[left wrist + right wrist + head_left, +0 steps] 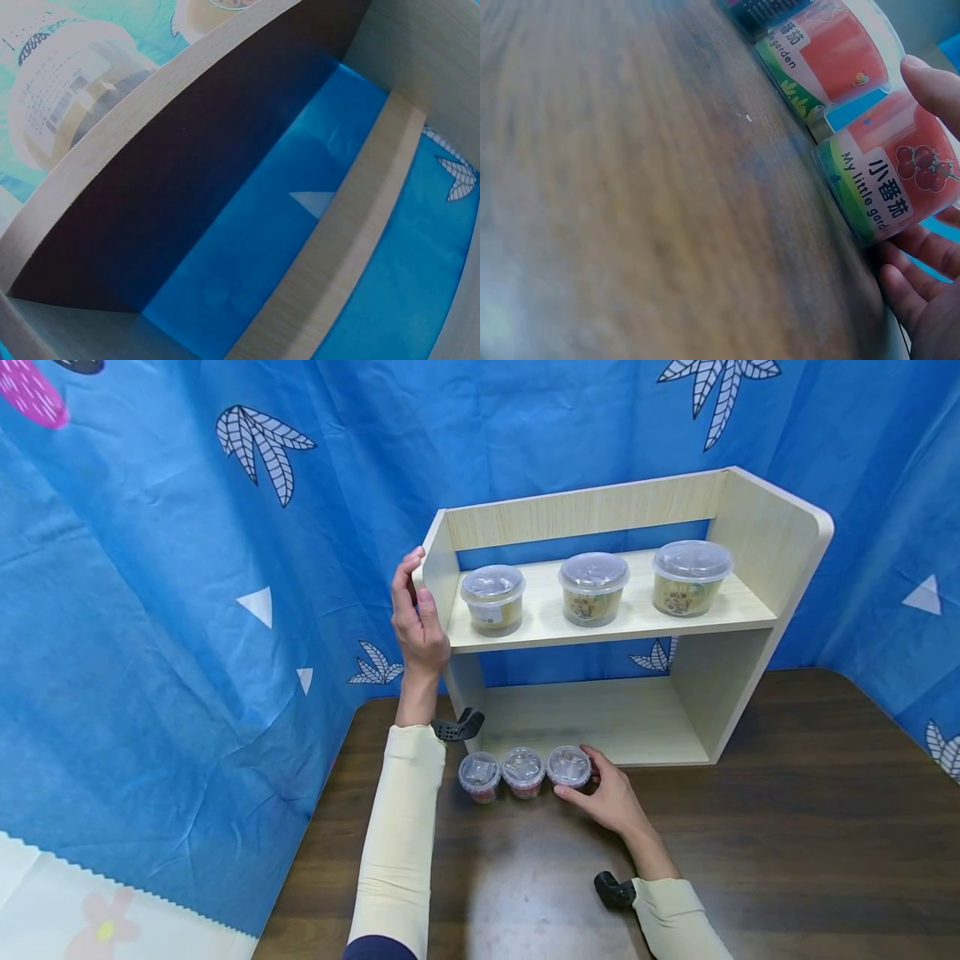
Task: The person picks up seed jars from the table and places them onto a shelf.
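A two-tier wooden shelf (577, 693) stands on the table; my left hand (422, 631) grips the front edge of its left side panel, thumb in front and fingers along the outer face. Before the lower tier, three small lidded plastic cups stand in a row: a left cup (480, 777), a middle cup (523, 772) and a right cup (568, 767). My right hand (611, 797) holds the right cup between thumb and fingers. In the right wrist view, that tomato-labelled cup (881, 176) stands upright on the tabletop, beside the similar middle cup (821, 56).
On the upper tier stand three larger lidded tubs: a left tub (492, 602), a middle tub (592, 592) and a right tub (688, 578). A blue patterned curtain (187, 610) hangs behind and beside the dark wooden table (817, 810).
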Tool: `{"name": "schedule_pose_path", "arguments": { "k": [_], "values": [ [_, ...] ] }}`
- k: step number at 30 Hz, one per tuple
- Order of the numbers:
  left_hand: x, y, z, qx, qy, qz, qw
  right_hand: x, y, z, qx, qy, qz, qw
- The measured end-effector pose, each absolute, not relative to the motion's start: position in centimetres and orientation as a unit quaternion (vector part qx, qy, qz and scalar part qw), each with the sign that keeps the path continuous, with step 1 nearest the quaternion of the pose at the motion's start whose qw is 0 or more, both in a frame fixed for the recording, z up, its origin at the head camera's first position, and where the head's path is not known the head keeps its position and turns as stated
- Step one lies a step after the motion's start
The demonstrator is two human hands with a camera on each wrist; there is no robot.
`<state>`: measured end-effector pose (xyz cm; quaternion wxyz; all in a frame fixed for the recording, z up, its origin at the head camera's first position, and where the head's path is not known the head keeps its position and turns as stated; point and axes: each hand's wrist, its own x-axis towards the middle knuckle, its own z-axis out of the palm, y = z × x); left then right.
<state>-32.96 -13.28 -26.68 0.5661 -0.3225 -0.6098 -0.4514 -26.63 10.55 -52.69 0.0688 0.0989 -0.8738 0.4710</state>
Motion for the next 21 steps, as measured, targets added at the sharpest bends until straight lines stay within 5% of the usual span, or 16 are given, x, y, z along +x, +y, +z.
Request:
{"name": "schedule_pose_path", "arguments": {
  "k": [21],
  "values": [
    [-36.4, -14.6, -28.6, -0.323, -0.608, -0.460, 0.561, -26.7, 10.4, -52.7, 0.095, -0.870, 0.478, 0.067]
  ]
}}
